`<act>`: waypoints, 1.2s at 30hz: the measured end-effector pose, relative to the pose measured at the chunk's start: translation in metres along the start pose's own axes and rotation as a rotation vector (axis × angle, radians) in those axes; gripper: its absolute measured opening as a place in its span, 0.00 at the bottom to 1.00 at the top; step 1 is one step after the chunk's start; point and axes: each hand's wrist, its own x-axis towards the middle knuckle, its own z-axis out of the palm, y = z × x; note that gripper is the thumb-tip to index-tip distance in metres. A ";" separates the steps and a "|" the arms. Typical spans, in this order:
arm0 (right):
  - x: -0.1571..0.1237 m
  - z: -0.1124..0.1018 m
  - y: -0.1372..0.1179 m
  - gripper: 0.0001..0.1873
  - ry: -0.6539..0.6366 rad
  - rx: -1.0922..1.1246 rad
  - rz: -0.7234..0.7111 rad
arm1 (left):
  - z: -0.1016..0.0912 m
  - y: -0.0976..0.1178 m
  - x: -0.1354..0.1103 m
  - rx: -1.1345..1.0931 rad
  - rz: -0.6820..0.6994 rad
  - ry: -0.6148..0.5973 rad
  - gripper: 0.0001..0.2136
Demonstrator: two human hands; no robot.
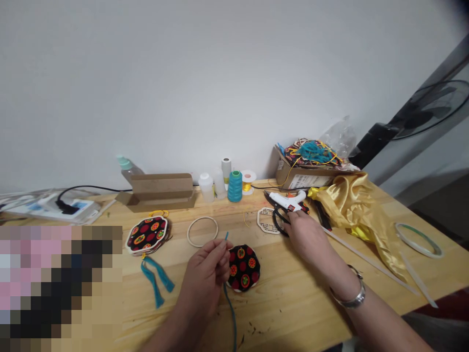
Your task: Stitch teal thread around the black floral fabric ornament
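My left hand (pixel 208 269) is closed in a pinch on a teal cord (pixel 232 313); a short end sticks up above the fingertips and the rest hangs below. Right beside it lies a scalloped black fabric piece (pixel 244 268) with red and orange flower patterns. My right hand (pixel 302 232), a silver bracelet on its wrist, reaches over the table, its fingers curled at the black handles of scissors (pixel 278 220). Touching close by is a white glue gun (pixel 287 199). A pale lattice frame (pixel 266 221) lies partly under the scissors.
A wooden ring (pixel 202 232) and a stack of patterned pieces with teal tassels (pixel 157 281) lie left. Behind stand a teal thread cone (pixel 235 187), bottles (pixel 206 187) and an open cardboard box (pixel 161 190). Right are gold satin cloth (pixel 351 205), a filled carton (pixel 284 171) and a tape roll (pixel 419 239).
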 end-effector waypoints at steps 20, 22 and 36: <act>-0.009 0.006 -0.085 0.09 -0.485 1.600 0.143 | -0.001 -0.006 -0.003 0.541 0.137 -0.067 0.08; -0.008 0.006 -0.083 0.07 -0.423 1.571 0.099 | 0.001 -0.005 -0.003 0.504 0.094 -0.094 0.09; 0.010 0.006 -0.055 0.09 -0.180 1.517 0.191 | 0.006 -0.005 -0.003 0.391 -0.060 -0.150 0.14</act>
